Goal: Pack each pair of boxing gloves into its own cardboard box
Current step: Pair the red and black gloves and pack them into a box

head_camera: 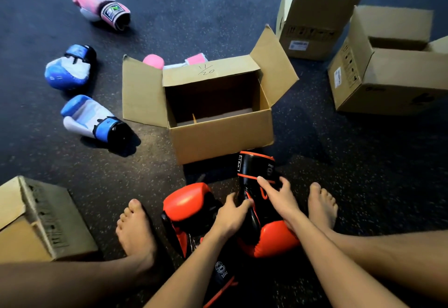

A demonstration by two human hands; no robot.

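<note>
- Fingers (245,204) of the left hand (230,215) are curled onto the black wrist part of the orange-and-black boxing glove (269,239). The right hand (278,196) wraps over its strap from the other side, so both hands hold this one glove, at 6 o'clock between the left foot (135,225) and the right foot (322,205).
- the second orange glove (186,205) lies right beside it at 7 o'clock on the dark floor (218,4).
- centre box (218,135) sits just past the held glove's cuff with its flaps up, and inside only its own cardboard bottom shows.
- far box (308,31) at 1 o'clock has its flaps up and the right box (388,77) at 3 o'clock is open on top, but can't see what's in either. The near box (36,222) at 8 o'clock, same story.
- count: four boxes, six gloves.
- two orange ones, as above.
- two blue-and-white at 9 o'clock, the upper blue glove (70,70) and the lower blue glove (92,118).
- two pink: the pink glove (101,4) at 11 o'clock and the half-hidden pink glove (153,61) peeking from behind the centre box.
</note>
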